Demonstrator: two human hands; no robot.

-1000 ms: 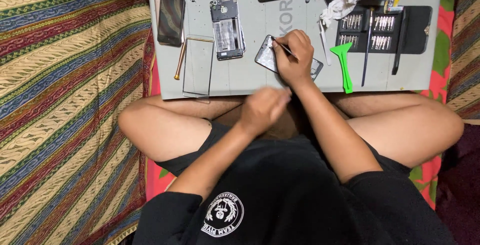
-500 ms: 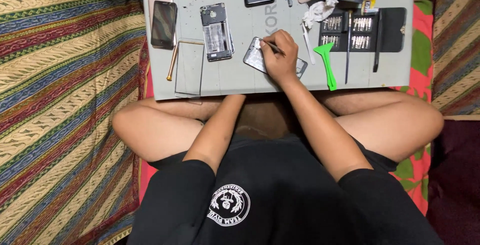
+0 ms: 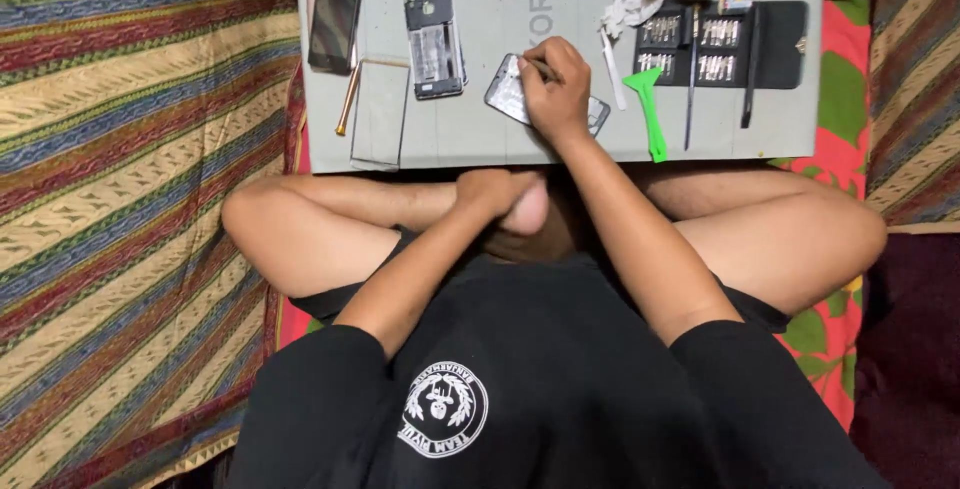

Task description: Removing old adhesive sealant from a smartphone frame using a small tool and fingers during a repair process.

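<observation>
Off to the right of the working hand, the black screwdriver bit case (image 3: 745, 44) lies open, rows of silver bits sitting in its slots, with two long dark tools laid across it. Right hand (image 3: 553, 89) is planted on the grey work mat (image 3: 480, 129), fingers pinched around a thin tool, probably a small screwdriver, though the tip is hard to make out. Directly under that hand sits the opened phone (image 3: 512, 94), tilted, partly covered by the palm. Left hand (image 3: 490, 192) is curled into a loose fist down in the lap, below the mat's near edge, holding nothing visible. A second ago that left hand was blurred in motion higher up; now it has settled against the leg. Just right of the working hand: a green plastic pry tool (image 3: 650, 109). Well left of it: a stripped phone frame (image 3: 434, 44), a dark phone (image 3: 334, 27) and a glass screen panel (image 3: 380, 114).
</observation>
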